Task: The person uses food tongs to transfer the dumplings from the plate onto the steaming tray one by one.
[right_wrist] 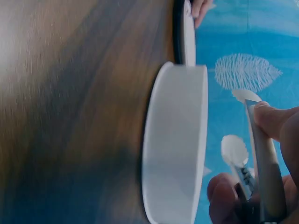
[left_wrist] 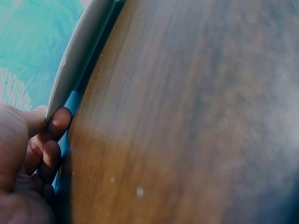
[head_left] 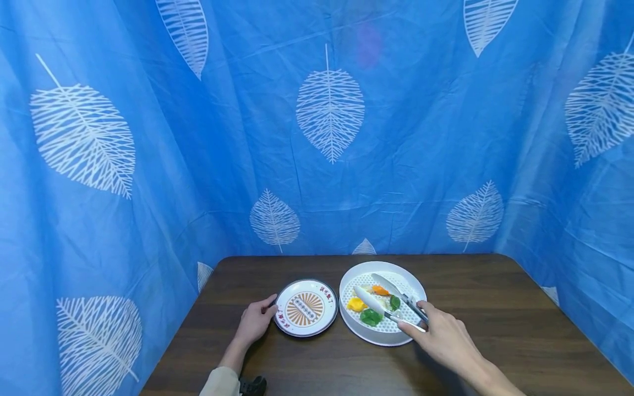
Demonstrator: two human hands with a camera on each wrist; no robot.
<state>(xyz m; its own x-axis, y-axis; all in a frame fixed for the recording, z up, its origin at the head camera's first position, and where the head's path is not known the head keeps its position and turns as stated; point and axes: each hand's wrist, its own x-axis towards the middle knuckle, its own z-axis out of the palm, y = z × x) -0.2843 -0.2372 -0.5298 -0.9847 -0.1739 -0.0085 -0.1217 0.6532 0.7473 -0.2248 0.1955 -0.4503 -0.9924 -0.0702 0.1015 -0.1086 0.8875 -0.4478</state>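
My left hand [head_left: 255, 322] pinches the left rim of a round white plate [head_left: 304, 308] with a striped orange centre and red lettering. Thumb above and fingers below the rim show in the left wrist view. In my right hand [head_left: 448, 338] is a pair of tongs [head_left: 369, 300], its two arms spread apart over a white round tray [head_left: 369, 336] with a perforated bottom. Inside the tray lie a yellow piece [head_left: 356, 304], an orange piece [head_left: 380, 290] and green pieces [head_left: 370, 317], possibly vegetables. Nothing shows gripped between the tong tips.
The plate and the tray stand close together on a dark wooden table [head_left: 307, 363]. Behind and around the table hangs a blue curtain [head_left: 396, 192] with white leaf prints. A dark strap [head_left: 252, 385] sits at the left wrist.
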